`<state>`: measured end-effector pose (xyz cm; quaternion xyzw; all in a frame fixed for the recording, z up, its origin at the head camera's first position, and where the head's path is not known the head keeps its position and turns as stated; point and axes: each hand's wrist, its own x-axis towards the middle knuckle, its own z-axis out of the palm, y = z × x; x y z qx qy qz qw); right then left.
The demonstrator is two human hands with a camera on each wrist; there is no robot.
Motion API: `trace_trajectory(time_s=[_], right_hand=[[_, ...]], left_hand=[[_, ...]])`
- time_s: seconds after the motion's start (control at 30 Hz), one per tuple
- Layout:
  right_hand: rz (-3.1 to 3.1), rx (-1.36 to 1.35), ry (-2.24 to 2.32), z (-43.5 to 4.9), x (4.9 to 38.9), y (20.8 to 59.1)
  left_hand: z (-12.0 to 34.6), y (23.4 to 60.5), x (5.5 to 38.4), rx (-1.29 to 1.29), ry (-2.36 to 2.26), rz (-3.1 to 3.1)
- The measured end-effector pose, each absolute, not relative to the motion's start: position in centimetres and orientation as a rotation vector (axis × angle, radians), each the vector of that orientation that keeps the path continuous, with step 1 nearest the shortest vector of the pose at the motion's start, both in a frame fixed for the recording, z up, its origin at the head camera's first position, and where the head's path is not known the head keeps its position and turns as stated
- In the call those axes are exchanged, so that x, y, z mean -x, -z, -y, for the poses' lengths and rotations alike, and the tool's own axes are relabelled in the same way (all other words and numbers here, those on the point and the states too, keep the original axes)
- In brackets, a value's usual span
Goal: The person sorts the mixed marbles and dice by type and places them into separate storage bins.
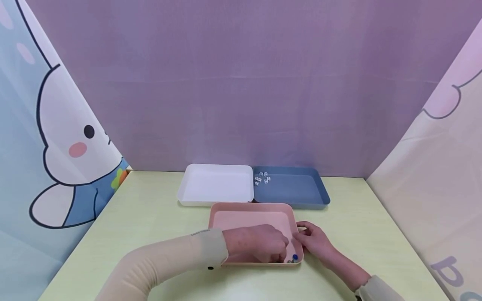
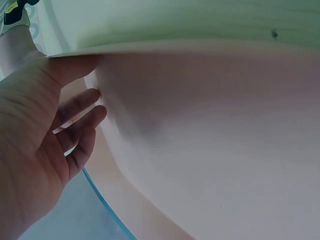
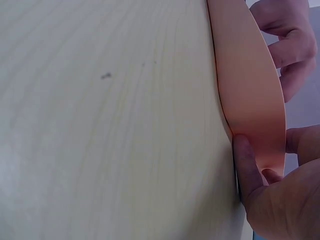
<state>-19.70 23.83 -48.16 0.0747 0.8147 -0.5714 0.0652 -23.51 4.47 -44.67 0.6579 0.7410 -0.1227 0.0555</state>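
Note:
A pink tray (image 1: pixel 248 209) lies before me. My left hand (image 1: pixel 265 244) reaches into it near the front wall, knuckles up and fingers bent downward. In the left wrist view its fingers (image 2: pixel 77 107) are bent close to the tray wall. I cannot tell whether its fingertips pinch anything. Just right of that hand, small bits with a blue piece (image 1: pixel 295 257) lie in the tray's front right corner. My right hand (image 1: pixel 318 242) holds the tray's right side. In the right wrist view its thumb (image 3: pixel 245 160) presses the outer wall, with a finger over the rim.
Behind the pink tray stand a white tray (image 1: pixel 218 184) and, beside it, a blue tray (image 1: pixel 293 188). Several small clear or white pieces (image 1: pixel 265 180) lie at the blue tray's left side. A purple curtain (image 1: pixel 241 83) hangs behind the pale table (image 1: pixel 150 217); printed cloths flank it.

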Motion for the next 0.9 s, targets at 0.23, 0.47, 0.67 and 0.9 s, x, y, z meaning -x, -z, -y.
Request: trace_trajectory(time_s=[0.23, 0.47, 0.67, 0.9], right_hand=[[-2.463, -0.231, 1.716, -23.9, 19.7, 48.4], [-2.459, -0.248, 1.723, -24.0, 19.8, 48.4], [-2.434, -0.257, 1.746, -23.9, 19.9, 48.5], [-2.404, -0.245, 1.768, -23.9, 19.9, 48.5]], left_hand=[[-4.4, 44.6, 23.7, -1.976, 0.352, -2.281], [-4.1, 43.5, 24.4, -1.876, 0.243, -2.362], [-3.6, 42.6, 25.7, -1.794, 0.201, -2.421], [-2.3, 41.5, 27.4, -1.724, -0.002, -2.455]])
